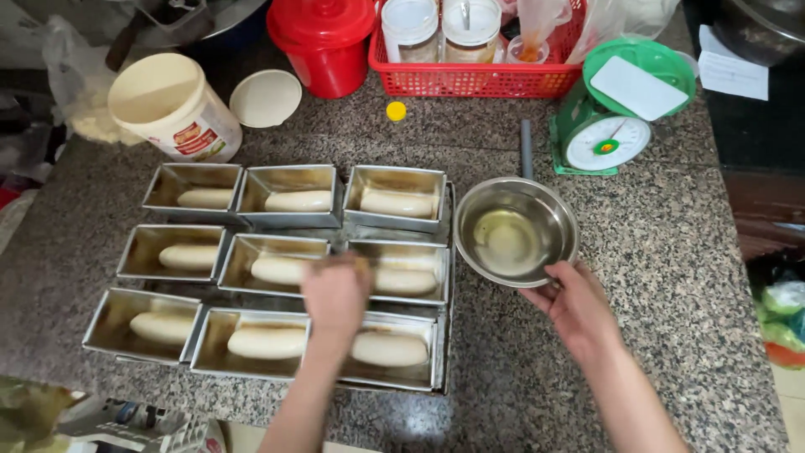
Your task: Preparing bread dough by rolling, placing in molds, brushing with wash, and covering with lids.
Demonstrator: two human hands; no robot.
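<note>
Head camera shows the left hand over the middle of nine metal loaf tins, each with a roll of white dough inside. Its fingers are curled closed and blurred; I cannot tell what they hold. The right hand grips the near rim of a steel bowl, fingers bent around the edge. The bowl stands on the granite counter, just beside the tins, and a green scale is behind it.

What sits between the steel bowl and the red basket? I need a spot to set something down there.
In the head view, only bare granite counter lies between the steel bowl and the red basket, apart from the bowl's grey handle and a small yellow cap off to the left.
</note>
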